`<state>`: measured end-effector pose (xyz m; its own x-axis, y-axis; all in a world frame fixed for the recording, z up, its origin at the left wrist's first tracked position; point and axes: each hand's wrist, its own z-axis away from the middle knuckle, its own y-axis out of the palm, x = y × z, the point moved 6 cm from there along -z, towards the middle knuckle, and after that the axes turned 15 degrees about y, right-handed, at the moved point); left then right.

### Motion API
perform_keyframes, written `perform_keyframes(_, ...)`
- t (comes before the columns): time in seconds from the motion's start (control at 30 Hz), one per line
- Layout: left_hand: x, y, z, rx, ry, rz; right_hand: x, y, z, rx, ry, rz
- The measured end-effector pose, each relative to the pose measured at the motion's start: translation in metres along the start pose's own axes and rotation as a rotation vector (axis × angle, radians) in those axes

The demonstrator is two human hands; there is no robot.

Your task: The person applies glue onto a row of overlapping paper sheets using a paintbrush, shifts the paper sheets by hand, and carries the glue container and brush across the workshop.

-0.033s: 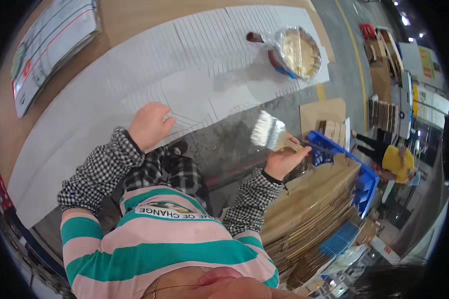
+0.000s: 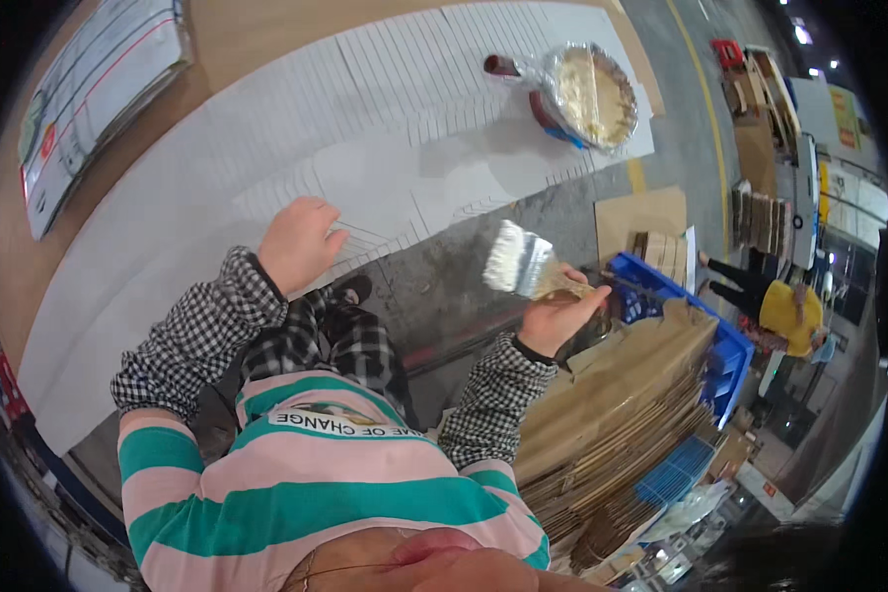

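Observation:
A wide paste brush (image 2: 526,262) is in my right hand (image 2: 555,316), gripped by its light handle. Its bristles are coated white below a silvery band, and they hang over the gap beside the table edge. My left hand (image 2: 302,245) is at the near edge of the fanned, overlapping white sheets (image 2: 365,128), thumb apart from loosely bent fingers and nothing in it. Whether it presses on the sheets I cannot tell. At the far right end of the sheets stands a pan (image 2: 590,96) wrapped in clear film, with cream-coloured paste inside and a reddish-brown handle stub.
A stack of printed sheets (image 2: 104,109) sits at the far left of the brown tabletop (image 2: 257,30). To my right are a blue crate (image 2: 728,365) and a pile of brown cardboard (image 2: 612,434). Farther right, a person in yellow (image 2: 789,314) is on the floor area.
The brush in my right hand has shifted slightly left and its bristles tilt a little more to the left. My left hand stays nearly in place.

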<state>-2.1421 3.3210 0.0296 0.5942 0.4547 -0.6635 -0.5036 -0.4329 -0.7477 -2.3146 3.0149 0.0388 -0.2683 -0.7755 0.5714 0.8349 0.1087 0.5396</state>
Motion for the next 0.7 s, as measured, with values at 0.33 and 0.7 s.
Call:
perform_keyframes(0.33,-0.020,0.060,-0.040,0.055,0.295,-0.255,-0.048,-0.038,0.008,-0.009,0.037,0.342)
perform_keyframes(0.7,-0.028,0.070,-0.058,0.339,0.220,-0.424,-0.044,-0.048,0.019,-0.009,0.019,0.185)
